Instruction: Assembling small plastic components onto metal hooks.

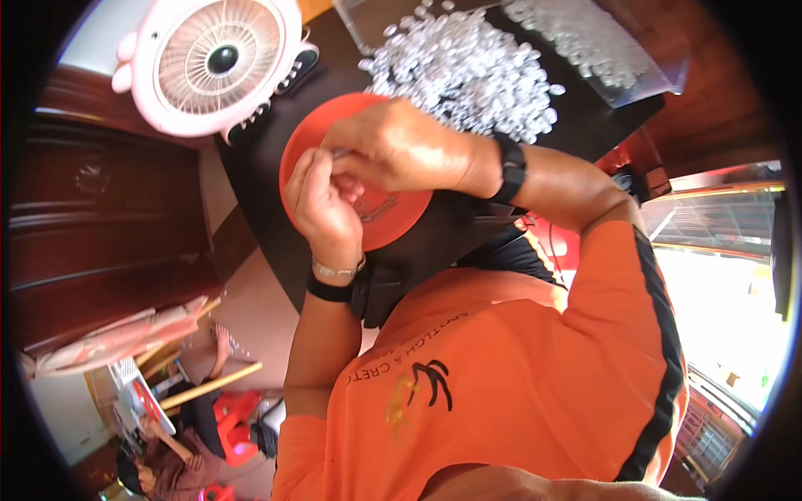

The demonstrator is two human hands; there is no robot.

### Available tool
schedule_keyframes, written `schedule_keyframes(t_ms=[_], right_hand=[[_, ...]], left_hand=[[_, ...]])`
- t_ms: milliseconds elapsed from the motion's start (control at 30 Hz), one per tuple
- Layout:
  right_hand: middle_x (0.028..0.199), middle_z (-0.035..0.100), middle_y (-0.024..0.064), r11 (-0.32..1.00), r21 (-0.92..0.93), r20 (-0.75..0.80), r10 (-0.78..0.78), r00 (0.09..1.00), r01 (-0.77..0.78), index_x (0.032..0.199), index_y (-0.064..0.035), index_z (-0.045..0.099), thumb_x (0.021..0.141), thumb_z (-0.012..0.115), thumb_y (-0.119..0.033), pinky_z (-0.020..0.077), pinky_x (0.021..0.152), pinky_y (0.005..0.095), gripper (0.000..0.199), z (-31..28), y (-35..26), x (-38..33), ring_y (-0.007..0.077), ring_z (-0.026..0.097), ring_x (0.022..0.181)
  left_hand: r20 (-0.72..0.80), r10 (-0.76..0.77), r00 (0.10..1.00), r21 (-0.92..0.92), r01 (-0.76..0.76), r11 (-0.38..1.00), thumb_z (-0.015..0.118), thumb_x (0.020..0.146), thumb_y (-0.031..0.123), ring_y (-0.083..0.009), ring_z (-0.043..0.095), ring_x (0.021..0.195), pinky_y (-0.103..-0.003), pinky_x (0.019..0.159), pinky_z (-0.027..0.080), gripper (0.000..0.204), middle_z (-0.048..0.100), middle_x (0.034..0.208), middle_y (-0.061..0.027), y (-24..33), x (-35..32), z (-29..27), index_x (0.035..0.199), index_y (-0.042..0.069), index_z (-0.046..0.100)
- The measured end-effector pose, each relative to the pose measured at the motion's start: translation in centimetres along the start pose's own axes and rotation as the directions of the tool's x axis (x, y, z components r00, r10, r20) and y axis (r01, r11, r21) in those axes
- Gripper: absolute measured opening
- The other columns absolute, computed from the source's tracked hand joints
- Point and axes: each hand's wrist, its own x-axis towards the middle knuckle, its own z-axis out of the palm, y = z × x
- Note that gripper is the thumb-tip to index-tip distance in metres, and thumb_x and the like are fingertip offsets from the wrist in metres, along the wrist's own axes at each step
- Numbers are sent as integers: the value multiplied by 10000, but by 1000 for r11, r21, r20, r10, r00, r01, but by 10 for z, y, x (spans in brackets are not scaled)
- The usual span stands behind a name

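Over a round orange-red dish (pixel 399 227) my two hands meet, fingertips together. My left hand (pixel 322 204), with a bracelet and a black band at the wrist, has its thumb and fingers pinched. My right hand (pixel 401 146), with a black band at the wrist, bends over it from the right, its fingers closed. A tiny greyish piece shows at the fingertips, too small to name. Low in the dish lie several thin metallic bits (pixel 378 207), partly hidden by my left hand. Just beyond the dish spreads a heap of small clear plastic pieces (pixel 468 71).
A pink-rimmed fan (pixel 221 60) stands at the far left of the dark table (pixel 259 179). A clear plastic box (pixel 622 79) with more small pieces sits at the far right. Another person (pixel 171 463) is low at the left, near a red stool (pixel 236 426).
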Motion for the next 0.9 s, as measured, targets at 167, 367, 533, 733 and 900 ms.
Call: schedule_keyframes(t_ms=[167,367,533,733,900], right_hand=[[722,638,115,993,89,30,74,997,-77,936,-48,623,799,648,-162,516,597,372,180,-3,-6,8,316,636,668],[697,632,138,995,-1,60,98,993,-98,934,-39,617,806,638,-186,510,591,391,196,-11,-10,15,337,632,655],[658,618,142,985,-168,97,68,993,-51,911,-39,620,796,634,-176,514,564,390,180,-2,-10,15,335,627,626],[667,624,141,991,-131,48,49,998,-43,903,-36,620,777,649,-159,519,566,385,178,2,-9,16,328,630,634],[762,671,114,984,-148,15,101,995,-97,957,-42,658,806,686,-133,526,603,304,178,-40,-10,19,218,666,668]], left_hand=[[-24,-4,1000,-58,2,998,479,922,228,-98,456,513,-215,486,338,264,516,610,-30,2,2,2,768,24,543],[-41,39,998,-32,-40,999,479,931,244,-92,453,504,-214,479,339,279,491,602,-10,4,2,6,760,36,550],[-53,1,999,-71,-5,997,482,925,214,-80,459,486,-206,461,342,268,511,588,-8,0,5,2,745,37,573],[-61,-3,998,-83,-2,997,486,924,216,-82,459,487,-206,465,347,263,514,591,-6,1,7,2,744,45,572],[-12,3,1000,-36,-3,999,492,915,206,-78,462,501,-205,470,335,258,506,594,-1,5,6,0,734,42,575]])
